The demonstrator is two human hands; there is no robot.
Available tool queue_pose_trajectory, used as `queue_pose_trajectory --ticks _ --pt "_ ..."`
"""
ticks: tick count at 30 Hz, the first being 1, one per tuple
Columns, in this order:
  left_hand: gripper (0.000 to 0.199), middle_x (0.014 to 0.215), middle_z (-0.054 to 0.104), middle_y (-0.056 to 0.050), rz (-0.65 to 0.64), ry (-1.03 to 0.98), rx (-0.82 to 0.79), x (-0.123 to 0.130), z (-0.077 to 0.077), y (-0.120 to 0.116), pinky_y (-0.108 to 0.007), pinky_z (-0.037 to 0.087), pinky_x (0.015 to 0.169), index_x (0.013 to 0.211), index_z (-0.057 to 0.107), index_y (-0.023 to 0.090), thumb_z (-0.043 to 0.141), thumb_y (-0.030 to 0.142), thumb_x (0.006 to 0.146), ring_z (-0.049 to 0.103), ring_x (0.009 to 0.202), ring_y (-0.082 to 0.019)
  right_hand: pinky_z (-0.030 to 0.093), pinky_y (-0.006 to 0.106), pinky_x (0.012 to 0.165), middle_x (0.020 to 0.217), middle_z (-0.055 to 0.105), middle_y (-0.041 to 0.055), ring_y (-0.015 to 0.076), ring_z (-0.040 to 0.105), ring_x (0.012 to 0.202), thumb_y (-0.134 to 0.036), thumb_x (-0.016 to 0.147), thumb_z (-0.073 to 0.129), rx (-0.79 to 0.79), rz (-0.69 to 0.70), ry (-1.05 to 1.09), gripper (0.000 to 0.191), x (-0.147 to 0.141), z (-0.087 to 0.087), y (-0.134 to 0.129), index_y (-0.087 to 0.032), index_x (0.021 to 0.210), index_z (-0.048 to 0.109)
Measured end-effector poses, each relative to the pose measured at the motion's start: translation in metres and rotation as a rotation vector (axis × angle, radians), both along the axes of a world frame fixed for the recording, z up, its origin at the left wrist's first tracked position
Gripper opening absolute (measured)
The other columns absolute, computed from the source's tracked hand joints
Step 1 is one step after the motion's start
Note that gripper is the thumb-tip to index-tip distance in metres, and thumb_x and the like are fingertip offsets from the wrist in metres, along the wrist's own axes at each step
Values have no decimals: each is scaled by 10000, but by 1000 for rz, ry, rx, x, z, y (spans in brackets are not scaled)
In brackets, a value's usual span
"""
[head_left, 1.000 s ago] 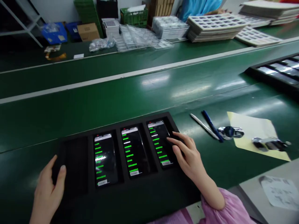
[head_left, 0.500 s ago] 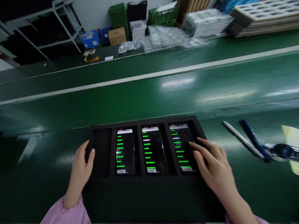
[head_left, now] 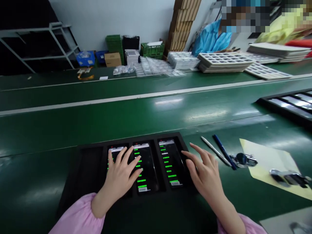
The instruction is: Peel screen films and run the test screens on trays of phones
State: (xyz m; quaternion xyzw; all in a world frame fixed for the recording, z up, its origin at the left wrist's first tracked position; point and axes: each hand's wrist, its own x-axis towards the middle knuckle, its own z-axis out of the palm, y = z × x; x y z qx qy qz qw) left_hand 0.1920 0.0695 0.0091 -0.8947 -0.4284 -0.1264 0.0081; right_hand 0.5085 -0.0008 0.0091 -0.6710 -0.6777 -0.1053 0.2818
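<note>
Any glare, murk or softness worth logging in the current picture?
Head view: glare streaks the green surface; head view: the black tray's near side sinks into darkness, its edge hard to trace; head view: text on the phones looks too soft to read; head view: mosaic blocks mask part of the upper right.

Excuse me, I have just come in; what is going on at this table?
A person's left hand is spread over the left phone and part of the middle phone. The right hand is beside the right phone; contact is unclear. All three sit in a black tray, showing green text on dark screens. A white pen and a blue pen lie to the right.
</note>
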Motion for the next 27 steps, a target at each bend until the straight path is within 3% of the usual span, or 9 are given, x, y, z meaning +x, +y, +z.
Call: queue_pose_trajectory --ticks 3,7,14,19,27 --pt "396 1600 519 -74 20 -19 24 -12 -1 3 -843 215 1201 1429 618 371 511 448 1056 470 1462 -371 523 495 962 1382 645 103 291 594 1218 -406 1117 377 -83 77 84 397 15 8 8 -288 1220 742" --pt "426 1556 561 -83 95 -39 11 -22 8 19 -825 269 1196 1460 590 349 466 459 1067 474 1450 -358 509 582 992 1485 583 117 339 526 1308 -475 1118 350 -234 189 8 444 16 11 36 -336 1261 747" --pt "390 1590 522 -67 -127 29 -116 25 15 51 -849 251 1192 1427 616 372 449 408 1076 476 1454 -342 440 621 1037 1574 522 102 359 482 1356 -481 1109 411 -289 315 -48 385 -5 4 72 -373 1274 741" --pt "381 1576 531 -89 -176 39 -88 40 7 59 -859 196 1201 1403 647 351 460 402 1075 468 1458 -355 362 650 1082 1609 492 97 372 454 1389 -498 1106 427 -328 318 -49 383 -3 0 77 -361 1260 749" --pt "395 1559 552 -54 -73 30 -112 13 2 64 -878 237 1166 1430 612 433 448 430 1071 472 1453 -369 382 629 1029 1617 477 76 380 437 1379 -500 1117 373 -365 230 -19 423 34 -3 68 -413 1278 754"
